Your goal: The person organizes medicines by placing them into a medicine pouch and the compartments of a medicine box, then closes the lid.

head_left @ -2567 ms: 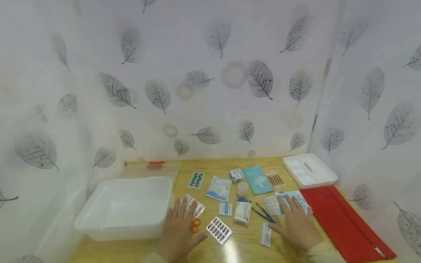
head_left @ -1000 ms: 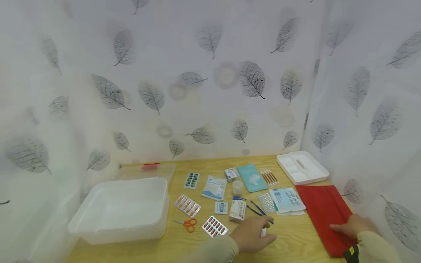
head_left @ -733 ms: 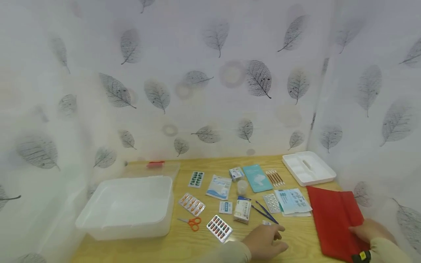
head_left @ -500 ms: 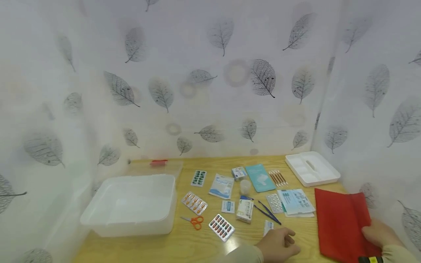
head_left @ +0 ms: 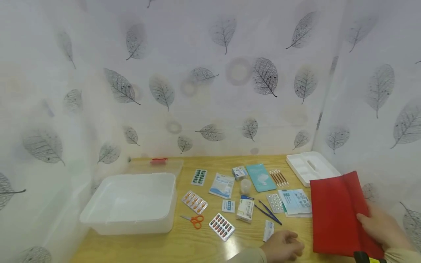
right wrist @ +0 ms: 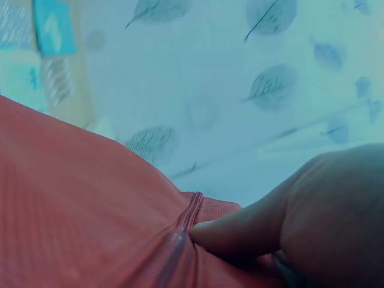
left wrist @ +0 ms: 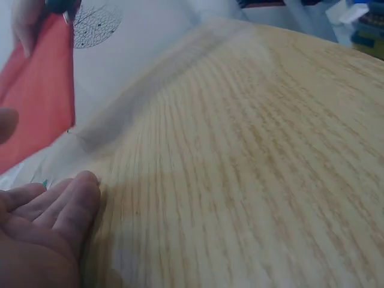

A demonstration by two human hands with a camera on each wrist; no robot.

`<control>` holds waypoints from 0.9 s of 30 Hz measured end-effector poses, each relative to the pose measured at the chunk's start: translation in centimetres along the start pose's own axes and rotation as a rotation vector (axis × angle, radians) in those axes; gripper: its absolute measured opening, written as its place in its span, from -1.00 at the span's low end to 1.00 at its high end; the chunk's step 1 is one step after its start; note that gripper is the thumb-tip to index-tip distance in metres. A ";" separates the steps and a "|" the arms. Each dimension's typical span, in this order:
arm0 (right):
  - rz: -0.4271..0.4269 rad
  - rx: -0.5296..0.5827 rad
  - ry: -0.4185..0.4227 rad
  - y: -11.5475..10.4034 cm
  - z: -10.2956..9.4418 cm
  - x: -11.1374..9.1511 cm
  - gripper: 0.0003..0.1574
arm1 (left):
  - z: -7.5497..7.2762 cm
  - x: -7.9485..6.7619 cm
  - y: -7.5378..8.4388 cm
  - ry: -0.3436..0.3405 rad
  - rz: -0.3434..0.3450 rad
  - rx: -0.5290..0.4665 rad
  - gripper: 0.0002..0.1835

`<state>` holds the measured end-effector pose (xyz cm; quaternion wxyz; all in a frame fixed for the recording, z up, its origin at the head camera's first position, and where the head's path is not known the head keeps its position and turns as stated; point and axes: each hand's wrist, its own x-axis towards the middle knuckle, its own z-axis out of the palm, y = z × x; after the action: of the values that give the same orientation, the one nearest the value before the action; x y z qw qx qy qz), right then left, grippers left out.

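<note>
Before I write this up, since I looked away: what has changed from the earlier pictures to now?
The right hand moved from the blue-and-white packet to the red pouch, gripping and raising it. The left hand shifted right, to near the white sachet. The white bin and orange scissors stayed put.

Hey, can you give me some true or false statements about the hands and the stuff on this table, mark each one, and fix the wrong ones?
1. The right hand grips the red pouch, and the left hand is clear of it. True.
2. The left hand is holding scissors. False: the orange-handled scissors lie on the table.
3. The cotton swabs lie beside the teal packet. True.
4. Green capsules sit inside the white bin. False: the green-capsule pack lies on the table.
5. The blue tweezers lie on the table. True.
</note>
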<state>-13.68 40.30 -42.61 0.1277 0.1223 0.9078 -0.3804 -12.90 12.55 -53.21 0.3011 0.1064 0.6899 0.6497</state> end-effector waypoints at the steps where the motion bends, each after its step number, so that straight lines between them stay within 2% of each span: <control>1: -0.023 0.011 0.010 -0.7 0.1 -0.3 -0.40 | 0.0 0.0 0.0 0.001 0.002 -0.034 -0.63; 5: -0.098 0.077 0.028 -2.7 0.4 -1.1 -0.29 | -0.2 0.4 0.2 -0.027 -0.011 -0.155 -0.63; 8: -0.116 0.174 -0.009 -3.6 0.9 -1.5 -0.28 | -0.6 0.8 0.5 -0.082 0.017 -0.285 -0.67; 10: -0.133 0.234 -0.037 -3.9 1.3 -1.6 -0.30 | -0.7 0.9 0.8 -0.094 0.047 -0.368 -0.71; 12: -0.164 0.270 -0.051 -4.1 1.8 -1.8 -0.36 | -0.7 0.9 1.2 -0.089 0.072 -0.445 -0.75; 16: -0.241 0.319 -0.074 -4.6 2.6 -1.9 -0.44 | -1.1 0.5 1.8 -0.050 0.124 -0.501 -0.78; 20: -0.291 0.356 -0.132 -5.7 3.6 -1.7 -0.38 | -2.3 -0.3 2.5 -0.011 0.174 -0.536 -0.75; 24: -0.379 0.309 -0.189 -7.5 4.9 -1.2 -0.27 | -4.1 -1.2 3.3 0.061 0.199 -0.598 -0.71; 27: -0.468 0.175 -0.140 -9.1 5.8 -1.0 -0.26 | -5.7 -1.9 3.8 0.100 0.216 -0.647 -0.67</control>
<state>-14.80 29.75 -40.23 0.0876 -0.1068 0.8640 -0.4841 -15.47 7.29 -49.15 0.2149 0.0459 0.4468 0.8672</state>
